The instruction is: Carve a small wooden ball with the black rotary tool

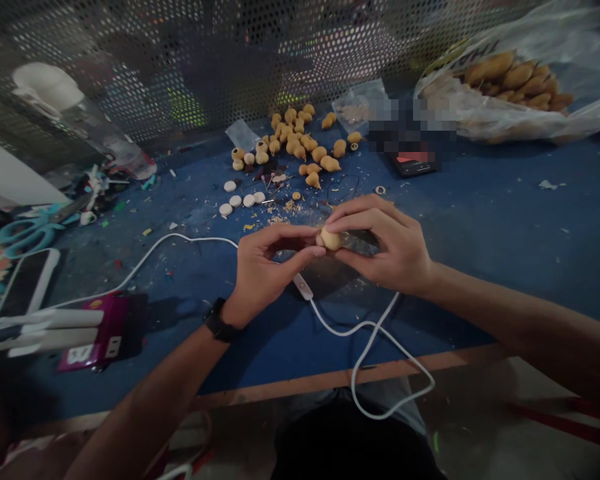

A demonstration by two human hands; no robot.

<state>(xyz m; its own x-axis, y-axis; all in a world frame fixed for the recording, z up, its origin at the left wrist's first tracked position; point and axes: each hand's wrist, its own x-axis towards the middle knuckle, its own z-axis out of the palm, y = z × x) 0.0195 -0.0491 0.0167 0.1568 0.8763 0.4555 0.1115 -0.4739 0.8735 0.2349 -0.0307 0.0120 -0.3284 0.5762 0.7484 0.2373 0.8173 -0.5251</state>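
A small pale gourd [331, 239] is held between my two hands above the blue table. My left hand [275, 260] pinches its left end with thumb and fingers; a black band circles that wrist. On the other side, my right hand [385, 243] grips the rounded part between fingertips and thumb. Just beyond the hands lie wood-like shavings [285, 215] and several white discs [235, 201]. Farther back is a pile of small tan gourds [295, 141], a few of them cut open. Under my hands runs a white cable with an inline switch [303, 287].
A clear plastic bag of gourds [517, 80] stands at the back right, near a dark device [414, 160]. On the left are a bottle [113, 147], blue-handled scissors [27, 227], a phone [27, 283] and a magenta box [93, 333]. Perforated metal mesh [190, 60] closes off the back.
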